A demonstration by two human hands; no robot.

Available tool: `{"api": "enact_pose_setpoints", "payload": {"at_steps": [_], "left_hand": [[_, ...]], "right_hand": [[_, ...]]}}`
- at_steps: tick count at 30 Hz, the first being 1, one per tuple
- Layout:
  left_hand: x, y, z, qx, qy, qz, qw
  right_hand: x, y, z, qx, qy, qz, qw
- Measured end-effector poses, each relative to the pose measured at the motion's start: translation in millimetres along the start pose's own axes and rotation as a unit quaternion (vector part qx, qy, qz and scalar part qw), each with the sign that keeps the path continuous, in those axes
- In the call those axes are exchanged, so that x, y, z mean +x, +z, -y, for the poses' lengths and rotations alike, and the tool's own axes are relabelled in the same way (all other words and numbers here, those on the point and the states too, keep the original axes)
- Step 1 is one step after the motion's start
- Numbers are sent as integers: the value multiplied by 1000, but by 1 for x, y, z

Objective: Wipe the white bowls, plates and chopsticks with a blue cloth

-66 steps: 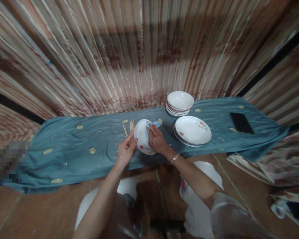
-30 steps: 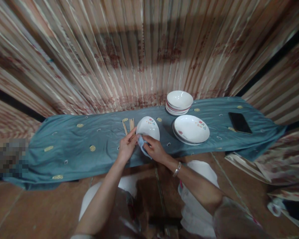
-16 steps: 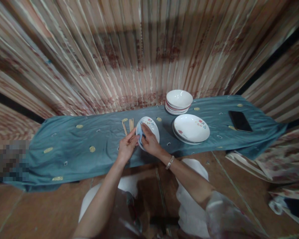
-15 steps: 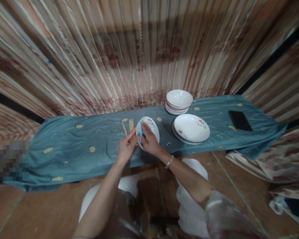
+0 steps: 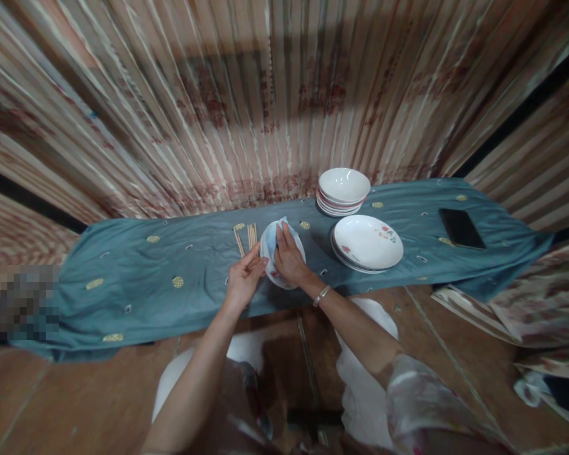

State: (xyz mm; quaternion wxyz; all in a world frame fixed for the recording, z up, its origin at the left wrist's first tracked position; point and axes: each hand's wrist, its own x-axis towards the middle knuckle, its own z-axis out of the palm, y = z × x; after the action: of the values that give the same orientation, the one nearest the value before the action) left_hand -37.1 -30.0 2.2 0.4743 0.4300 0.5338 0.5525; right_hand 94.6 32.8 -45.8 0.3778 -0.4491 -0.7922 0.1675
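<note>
Lettering on the curtain [image 5: 284,114] is too blurred to read. The white plate [image 5: 275,274], red-patterned near seven o'clock, has a plate stack [image 5: 367,243] at three o'clock. The left hand's [image 5: 243,278] fingers clamp its nine-o'clock rim; the right hand [image 5: 290,258] presses a blue cloth [image 5: 272,240] on its face, grip unclear.

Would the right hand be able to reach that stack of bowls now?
Likely yes, once free: the right hand holds the blue cloth against the white dish, but nothing seems to block its way to the stack of bowls.
</note>
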Motion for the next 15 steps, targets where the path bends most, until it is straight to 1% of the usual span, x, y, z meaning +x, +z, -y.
{"api": "enact_pose_setpoints", "payload": {"at_steps": [10,15], "left_hand": [[-2,0,0,-12,-5,-3,1000],[-3,1,-2,-16,-6,-3,1000]], "right_hand": [[-13,-3,-15,-29,12,24,999],[-26,-4,-23,-37,26,55,997]]}}
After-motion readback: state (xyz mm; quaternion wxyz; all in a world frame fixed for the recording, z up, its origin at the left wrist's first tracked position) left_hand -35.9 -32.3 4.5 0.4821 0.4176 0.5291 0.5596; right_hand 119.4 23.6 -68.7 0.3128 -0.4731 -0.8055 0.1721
